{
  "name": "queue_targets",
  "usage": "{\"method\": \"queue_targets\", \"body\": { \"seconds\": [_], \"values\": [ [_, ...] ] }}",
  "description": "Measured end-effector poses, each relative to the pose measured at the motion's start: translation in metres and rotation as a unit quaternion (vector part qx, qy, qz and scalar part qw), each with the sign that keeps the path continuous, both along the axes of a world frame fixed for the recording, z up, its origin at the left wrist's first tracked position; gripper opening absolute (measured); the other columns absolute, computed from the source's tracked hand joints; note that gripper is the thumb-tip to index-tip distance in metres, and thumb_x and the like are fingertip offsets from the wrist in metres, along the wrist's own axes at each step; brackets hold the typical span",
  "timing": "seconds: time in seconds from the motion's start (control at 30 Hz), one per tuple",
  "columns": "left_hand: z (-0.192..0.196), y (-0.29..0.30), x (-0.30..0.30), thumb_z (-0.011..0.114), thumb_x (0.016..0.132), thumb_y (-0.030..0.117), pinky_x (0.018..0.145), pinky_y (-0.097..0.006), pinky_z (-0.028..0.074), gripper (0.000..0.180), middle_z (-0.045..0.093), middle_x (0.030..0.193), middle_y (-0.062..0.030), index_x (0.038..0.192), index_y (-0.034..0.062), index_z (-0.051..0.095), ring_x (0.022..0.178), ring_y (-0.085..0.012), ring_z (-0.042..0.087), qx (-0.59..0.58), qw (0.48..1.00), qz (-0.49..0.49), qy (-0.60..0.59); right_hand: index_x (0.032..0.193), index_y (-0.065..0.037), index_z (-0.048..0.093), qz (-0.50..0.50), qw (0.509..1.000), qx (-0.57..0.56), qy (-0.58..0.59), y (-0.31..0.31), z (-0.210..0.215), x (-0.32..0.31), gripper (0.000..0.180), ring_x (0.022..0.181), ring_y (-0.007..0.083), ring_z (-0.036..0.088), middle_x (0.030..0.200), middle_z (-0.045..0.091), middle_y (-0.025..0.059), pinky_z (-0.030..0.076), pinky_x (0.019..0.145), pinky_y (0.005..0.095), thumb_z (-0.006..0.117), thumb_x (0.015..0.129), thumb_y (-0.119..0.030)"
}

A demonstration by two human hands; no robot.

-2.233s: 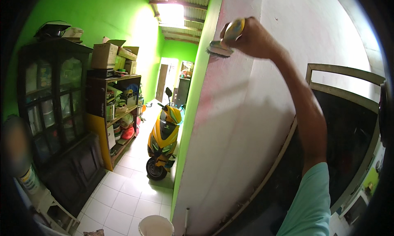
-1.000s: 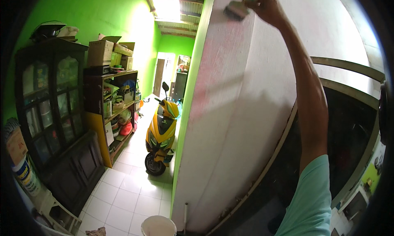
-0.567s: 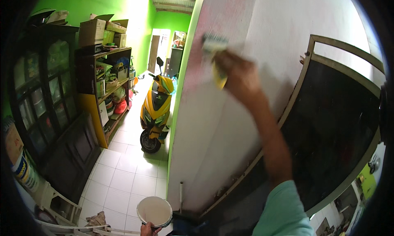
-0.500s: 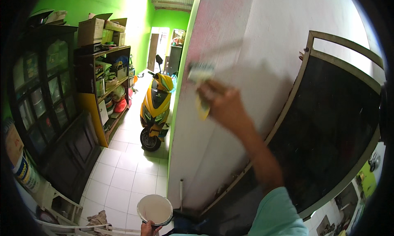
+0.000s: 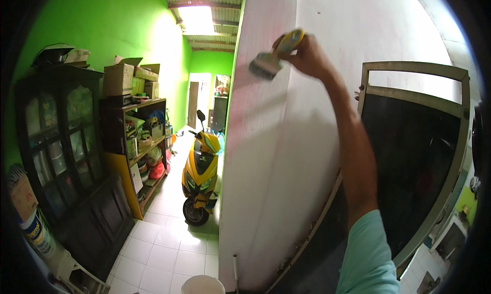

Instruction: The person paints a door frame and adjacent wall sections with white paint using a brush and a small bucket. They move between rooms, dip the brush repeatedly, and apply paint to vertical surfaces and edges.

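My right hand point(image 5: 310, 56) is raised high and closed round the yellow handle of a wide paintbrush point(image 5: 267, 64). The brush points down and to the left, its bristles at the pinkish strip of the white wall point(image 5: 266, 156); I cannot tell whether they touch it. At the lower edge shows the upper part of a white bucket point(image 5: 203, 285). My left hand is out of the picture.
A dark-panelled door point(image 5: 409, 156) in a pale frame stands at the right. Left of the wall, a yellow scooter point(image 5: 200, 163) is parked on the tiled floor point(image 5: 153, 253). Farther left are a loaded shelf point(image 5: 148, 145) and a dark glass-fronted cabinet point(image 5: 66, 156).
My right hand has swung up the wall with the brush, whose bristles now point down instead of up. The view has tilted upward; the bucket sits lower and my left hand has left the picture.
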State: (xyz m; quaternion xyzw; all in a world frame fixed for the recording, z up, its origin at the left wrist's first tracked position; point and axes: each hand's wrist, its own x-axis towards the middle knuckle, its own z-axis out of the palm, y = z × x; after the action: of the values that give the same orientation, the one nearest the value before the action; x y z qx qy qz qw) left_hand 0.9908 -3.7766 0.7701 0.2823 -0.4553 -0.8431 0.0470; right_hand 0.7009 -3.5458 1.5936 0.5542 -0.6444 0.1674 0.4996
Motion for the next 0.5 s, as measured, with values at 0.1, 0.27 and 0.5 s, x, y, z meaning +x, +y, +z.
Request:
{"method": "queue_targets", "body": {
  "seconds": [0.1,0.27,0.5],
  "values": [
    [0.005,0.001,-0.007,0.052,0.091,0.031,0.06,-0.037,0.055,0.053,0.055,0.106,-0.0197,0.128,-0.0033,0.037,0.089,-0.03,0.061,0.0,1.0,0.012,-0.008,0.088,-0.008,0.07,-0.1,0.991,-0.085,0.008,0.008,0.058,0.008,0.02,0.08,0.0244,0.067,0.085,0.069,0.0113,0.052,0.074,0.0365,0.068,0.074,-0.023],
    [0.005,0.003,-0.004,0.05,0.091,0.027,0.065,-0.037,0.055,0.05,0.055,0.107,-0.0201,0.126,-0.0062,0.038,0.09,-0.0292,0.061,-0.003,0.999,0.037,-0.019,0.092,-0.011,0.071,-0.175,0.968,-0.14,0.114,0.011,0.15,0.003,0.025,0.083,0.0294,0.066,0.088,0.069,0.0131,0.052,0.075,0.0405,0.068,0.076,-0.03],
    [-0.006,0.011,-0.011,0.047,0.091,0.022,0.072,-0.036,0.056,0.046,0.055,0.108,-0.0208,0.124,-0.0102,0.04,0.092,-0.0279,0.061,-0.011,0.997,0.055,-0.047,0.087,-0.007,0.068,-0.107,0.957,-0.219,0.156,0.016,0.181,0.014,0.029,0.072,0.0285,0.065,0.078,0.067,0.0158,0.05,0.065,0.0401,0.069,0.08,-0.035]
  ]
}}
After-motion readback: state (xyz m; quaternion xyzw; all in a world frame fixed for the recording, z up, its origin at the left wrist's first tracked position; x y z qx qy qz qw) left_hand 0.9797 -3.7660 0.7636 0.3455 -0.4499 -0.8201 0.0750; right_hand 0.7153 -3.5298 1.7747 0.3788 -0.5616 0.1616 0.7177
